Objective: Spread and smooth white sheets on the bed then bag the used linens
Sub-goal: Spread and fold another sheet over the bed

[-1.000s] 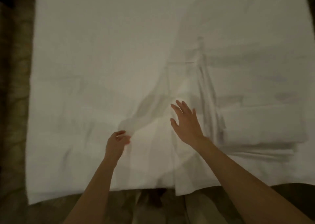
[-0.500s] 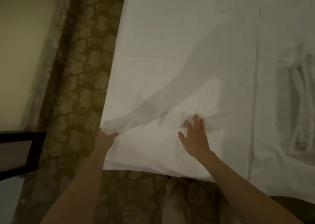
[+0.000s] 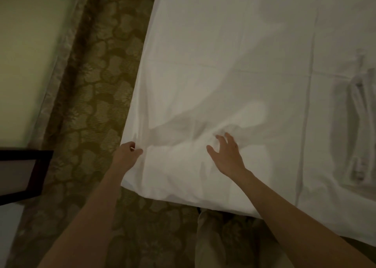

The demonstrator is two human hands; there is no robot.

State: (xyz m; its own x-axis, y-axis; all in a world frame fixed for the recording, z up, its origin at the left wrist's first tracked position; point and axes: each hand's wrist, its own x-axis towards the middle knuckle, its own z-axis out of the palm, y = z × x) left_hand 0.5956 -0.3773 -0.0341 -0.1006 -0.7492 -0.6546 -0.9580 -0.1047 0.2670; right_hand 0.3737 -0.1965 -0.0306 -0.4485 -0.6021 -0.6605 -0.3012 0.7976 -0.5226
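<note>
- White sheet [image 3: 234, 80] covers the bed, filling the frame from centre out to 12 and 3 o'clock; its near corner sits just below centre, with the left edge running up toward 12 o'clock.
- Straight fold creases cross the sheet: one horizontal line above centre, one long line running down the right side toward 5 o'clock.
- Left hand [image 3: 127, 155] at about 8 o'clock of centre, on the sheet's left edge. Fingers curled, pinching the hem between thumb and fingertips.
- Right hand [image 3: 225, 156] slightly right of centre, toward 5 o'clock. Fingers spread and slightly bent, palm down on the sheet; small wrinkles bunch just beyond the fingertips.
- Both forearms bare, entering from 6 and 5 o'clock.
- Shadows of the arms fall across the sheet above the hands, toward 1 o'clock.
- Folded white linens [image 3: 360, 129] lie on the bed at 3 o'clock, well apart from the right hand, partly cut off by the frame edge. Soft focus; cannot tell how many pieces.
- Patterned carpet [image 3: 87, 108], olive with a pale blotched motif, runs along the bed's left side from 11 to 6 o'clock.
- Pale wall [image 3: 26, 49] at 10 o'clock.
- Dark-framed panel [image 3: 18, 176] at 9 o'clock, only partly in view; cannot tell what it is.
- Light is dim and yellowish.
</note>
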